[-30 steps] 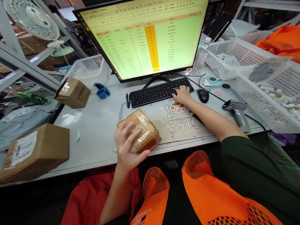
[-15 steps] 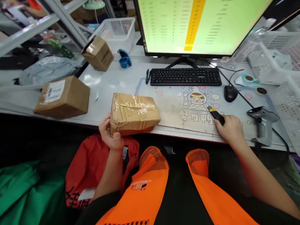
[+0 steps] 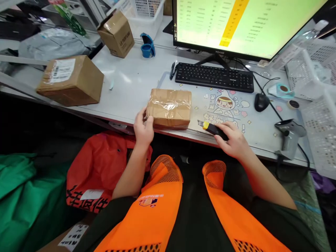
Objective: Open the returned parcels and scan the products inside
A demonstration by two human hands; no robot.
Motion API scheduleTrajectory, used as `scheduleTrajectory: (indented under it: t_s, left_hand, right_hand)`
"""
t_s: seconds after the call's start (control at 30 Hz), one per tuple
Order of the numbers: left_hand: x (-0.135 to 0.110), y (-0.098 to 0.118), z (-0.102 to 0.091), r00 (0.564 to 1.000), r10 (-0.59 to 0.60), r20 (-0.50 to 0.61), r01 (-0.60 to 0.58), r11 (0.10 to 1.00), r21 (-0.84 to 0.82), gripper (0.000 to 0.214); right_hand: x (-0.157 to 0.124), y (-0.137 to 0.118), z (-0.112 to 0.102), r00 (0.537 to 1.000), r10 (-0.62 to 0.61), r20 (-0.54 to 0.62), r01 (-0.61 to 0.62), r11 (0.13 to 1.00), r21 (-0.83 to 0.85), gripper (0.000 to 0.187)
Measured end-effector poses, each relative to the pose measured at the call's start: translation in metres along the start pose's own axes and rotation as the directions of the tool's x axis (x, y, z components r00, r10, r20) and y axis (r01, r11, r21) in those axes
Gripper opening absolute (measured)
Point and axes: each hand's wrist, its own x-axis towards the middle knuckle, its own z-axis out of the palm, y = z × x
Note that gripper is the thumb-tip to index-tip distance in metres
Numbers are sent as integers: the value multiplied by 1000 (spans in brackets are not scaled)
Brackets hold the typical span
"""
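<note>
A taped brown cardboard box (image 3: 170,107) rests on the front of the desk, shiny clear tape across its top. My left hand (image 3: 144,128) grips its left end, thumb at the near side and fingers partly hidden behind the corner. In my right hand (image 3: 232,139) is a box cutter (image 3: 214,130) with a black handle and yellow collar. Its blade points left, toward the box, a short gap away from it. Under the cutter lies a desk mat (image 3: 194,123) printed with a cartoon figure.
A labelled carton (image 3: 72,80) stands at the desk's left edge, a smaller carton (image 3: 118,34) behind it. Keyboard (image 3: 214,77), mouse (image 3: 261,102) and barcode scanner (image 3: 290,138) lie beyond and right. A monitor (image 3: 220,53) stands at the back. A red bag (image 3: 91,168) is below the desk.
The box has shifted right and now sits flat on the desk instead of tilted, my left hand still on it. My right hand has brought the box cutter left, nearer the box.
</note>
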Motion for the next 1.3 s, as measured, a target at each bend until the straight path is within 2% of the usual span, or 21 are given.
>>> scheduleTrajectory:
  t_s: [0.07,0.13,0.2,0.23,0.3,0.37,0.43,0.47,0.57,0.73,0.87,0.97,1.03,1.1,1.17,1.2,1.23,1.3]
  left_hand:
    - [40,-8,15,996,-19,90,26,997,-69,61]
    - [78,-13,34,984,-58,169,76,992,-102,71]
    - [101,-11,51,978,-56,200,72,995,-76,84]
    - [105,-6,56,982,-12,186,24,998,-62,87]
    - [94,8,59,975,161,154,-151,986,-69,87]
    - [68,24,56,914,351,204,-339,936,-89,85]
    - [41,33,51,849,440,293,-440,895,-73,84]
    - [31,35,51,831,458,315,-468,882,-47,83]
    - [17,29,54,824,490,283,-512,859,3,74]
    - [21,22,60,815,503,287,-533,845,32,65]
    - [19,25,59,821,502,273,-529,848,33,57]
    - [18,27,58,796,548,258,-566,824,-6,44]
    - [19,25,54,784,553,282,-573,819,-12,39]
    - [23,20,46,786,527,323,-549,835,-25,42]
    - [30,10,34,791,500,352,-504,859,-89,49]
    - [35,4,27,797,489,354,-475,870,-132,52]
    - [39,-2,20,817,471,334,-442,882,-162,54]
    - [45,-9,7,886,402,230,-371,914,-167,50]
  right_hand:
    - [3,-1,0,999,-37,25,36,999,14,38]
    - [5,0,2,999,-41,29,41,999,4,38]
    - [7,0,6,999,-29,24,30,999,-22,39]
    - [9,-1,9,1000,-24,21,25,999,-36,39]
    - [14,-7,14,1000,-16,15,17,998,-63,39]
    - [22,-14,19,1000,-19,15,20,996,-83,39]
    - [31,-23,22,999,-35,34,38,995,-97,39]
    - [35,-27,24,998,-41,50,46,994,-104,38]
    - [47,-34,27,995,-37,95,50,989,-136,38]
    - [58,-41,22,991,9,137,12,988,-156,35]
    - [62,-61,18,987,52,154,-14,972,-235,32]
    - [66,-67,13,984,52,172,0,958,-288,32]
    - [68,-54,0,986,75,149,-22,944,-329,34]
    - [64,-26,-24,986,166,18,-143,898,-417,36]
    - [51,8,-54,942,293,-161,-334,803,-493,40]
    - [41,23,-68,913,354,-203,-407,758,-509,43]
    - [30,35,-78,891,402,-213,-453,736,-504,46]
    - [3,47,-86,855,483,-189,-513,736,-442,50]
